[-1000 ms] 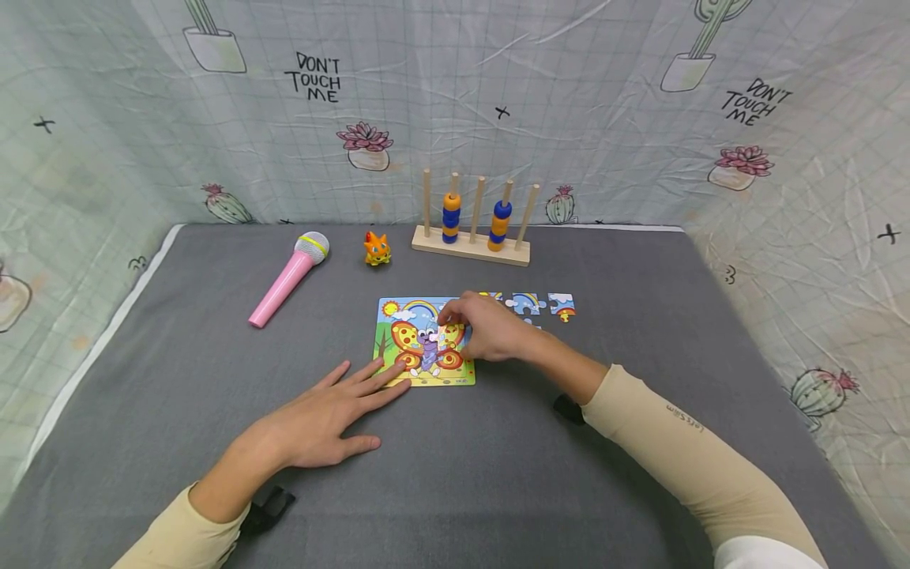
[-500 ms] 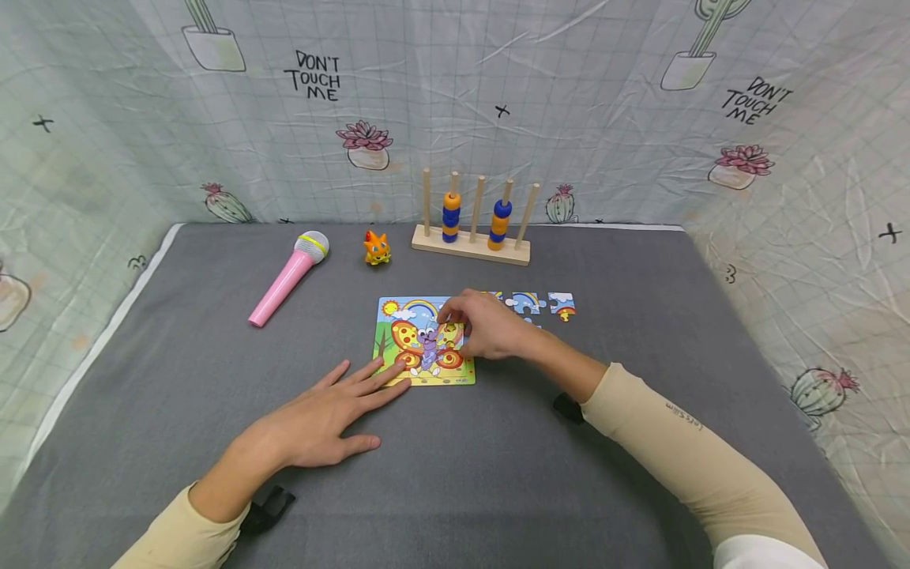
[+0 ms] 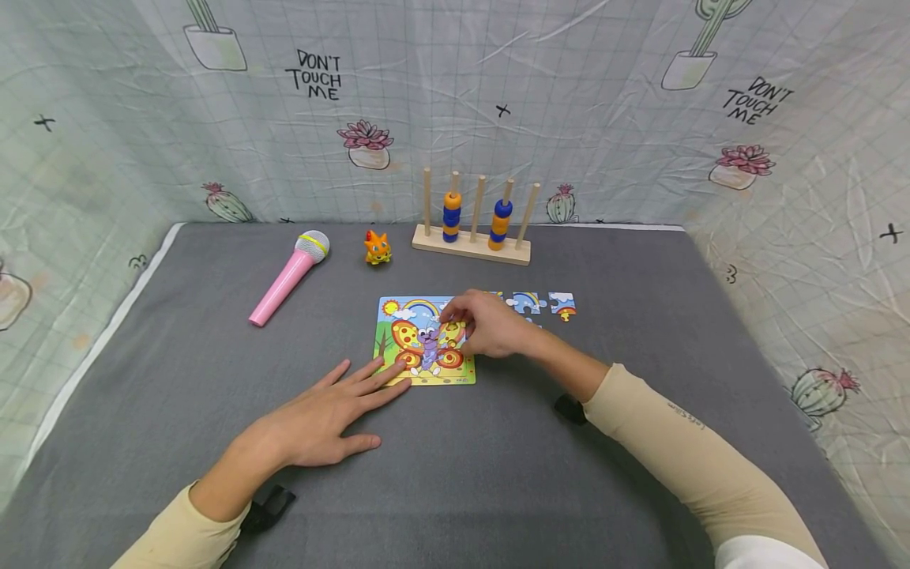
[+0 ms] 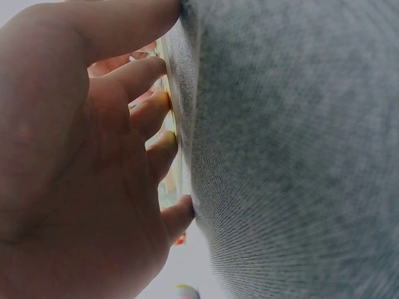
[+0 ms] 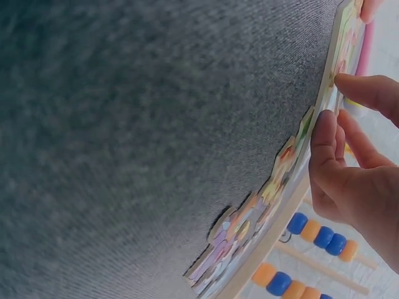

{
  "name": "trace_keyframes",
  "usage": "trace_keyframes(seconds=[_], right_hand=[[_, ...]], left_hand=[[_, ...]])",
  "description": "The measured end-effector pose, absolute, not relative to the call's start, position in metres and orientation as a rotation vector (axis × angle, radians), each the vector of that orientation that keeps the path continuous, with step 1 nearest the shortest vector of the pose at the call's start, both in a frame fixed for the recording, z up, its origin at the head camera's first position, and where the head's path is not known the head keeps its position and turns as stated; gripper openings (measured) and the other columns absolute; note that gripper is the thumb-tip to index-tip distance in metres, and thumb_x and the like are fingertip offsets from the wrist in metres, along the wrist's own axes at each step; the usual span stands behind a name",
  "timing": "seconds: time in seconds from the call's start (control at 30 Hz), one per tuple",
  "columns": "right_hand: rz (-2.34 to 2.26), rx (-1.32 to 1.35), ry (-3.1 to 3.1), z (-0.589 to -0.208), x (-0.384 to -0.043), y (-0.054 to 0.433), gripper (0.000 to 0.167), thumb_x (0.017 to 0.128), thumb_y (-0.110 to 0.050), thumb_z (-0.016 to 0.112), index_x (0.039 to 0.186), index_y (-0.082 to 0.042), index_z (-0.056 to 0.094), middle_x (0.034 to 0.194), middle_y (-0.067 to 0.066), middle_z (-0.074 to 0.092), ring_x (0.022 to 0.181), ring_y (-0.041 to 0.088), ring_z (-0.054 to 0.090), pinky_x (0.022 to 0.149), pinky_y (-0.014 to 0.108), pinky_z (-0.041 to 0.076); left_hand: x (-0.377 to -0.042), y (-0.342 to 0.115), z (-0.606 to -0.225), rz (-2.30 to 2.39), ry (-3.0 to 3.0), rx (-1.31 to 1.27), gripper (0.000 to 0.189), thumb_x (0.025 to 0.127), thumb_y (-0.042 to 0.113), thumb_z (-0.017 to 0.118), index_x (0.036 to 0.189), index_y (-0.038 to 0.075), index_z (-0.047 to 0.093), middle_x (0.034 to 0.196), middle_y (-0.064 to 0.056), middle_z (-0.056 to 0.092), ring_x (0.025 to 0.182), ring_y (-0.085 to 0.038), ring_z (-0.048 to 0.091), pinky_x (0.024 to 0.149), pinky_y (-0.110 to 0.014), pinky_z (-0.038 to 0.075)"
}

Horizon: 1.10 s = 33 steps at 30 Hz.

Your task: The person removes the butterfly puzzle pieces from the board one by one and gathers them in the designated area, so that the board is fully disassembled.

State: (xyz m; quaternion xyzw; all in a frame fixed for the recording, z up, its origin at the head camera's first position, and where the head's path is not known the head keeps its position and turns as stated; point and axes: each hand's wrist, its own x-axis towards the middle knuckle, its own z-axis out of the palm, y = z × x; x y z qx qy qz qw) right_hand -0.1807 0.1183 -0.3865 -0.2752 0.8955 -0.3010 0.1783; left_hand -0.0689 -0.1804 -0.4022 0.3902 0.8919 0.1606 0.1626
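Observation:
A butterfly jigsaw puzzle lies flat on the grey cloth in the head view. My left hand rests palm down with spread fingers, fingertips on the puzzle's lower left corner. Over its right side, my right hand pinches a yellow patterned puzzle piece between thumb and fingers, against the puzzle's surface. My fingers partly cover that piece. Loose pieces, including a rainbow piece and a cloud piece, lie right of the puzzle; others are partly hidden behind my right hand.
A pink toy microphone lies at the back left. Beside it stands a small orange toy figure. A wooden peg stand with blue and orange beads is behind the puzzle. A printed cloth hangs at the back.
The pinched piece, tilted and pale with glare a second ago, now lies flatter and slightly to the right. My right hand shifted only slightly; my left hand stayed still.

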Motion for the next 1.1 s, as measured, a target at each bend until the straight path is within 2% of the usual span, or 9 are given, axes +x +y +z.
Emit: trace_keyframes(seconds=[0.23,0.57,1.1], right_hand=[[-0.899,-0.751,2.528,-0.387,-0.180,0.128,0.047,0.077,0.001,0.083,0.122,-0.007,0.072,0.110,0.010,0.064,0.088,0.021,0.064,0.076,0.025,0.053],[-0.963,-0.718,2.516,-0.388,-0.177,0.145,0.047,0.078,0.005,0.080,0.123,-0.007,0.073,0.110,0.011,0.062,0.089,0.025,0.062,0.076,0.027,0.054],[-1.001,-0.674,2.540,-0.385,-0.175,0.174,0.051,0.076,0.006,0.082,0.125,-0.007,0.073,0.115,0.011,0.063,0.089,0.025,0.064,0.077,0.029,0.055]], left_hand=[[-0.069,-0.180,-0.402,0.461,2.539,1.107,0.081,0.098,0.035,0.072,0.166,0.027,0.028,0.176,0.005,0.017,0.162,-0.032,0.018,0.125,-0.070,0.015],[-0.068,-0.180,-0.402,0.442,2.548,1.107,0.082,0.098,0.035,0.072,0.167,0.027,0.027,0.176,0.005,0.017,0.162,-0.032,0.019,0.125,-0.070,0.016],[-0.067,-0.180,-0.403,0.446,2.551,1.107,0.082,0.098,0.034,0.072,0.167,0.026,0.027,0.176,0.005,0.017,0.162,-0.032,0.019,0.125,-0.070,0.016]])
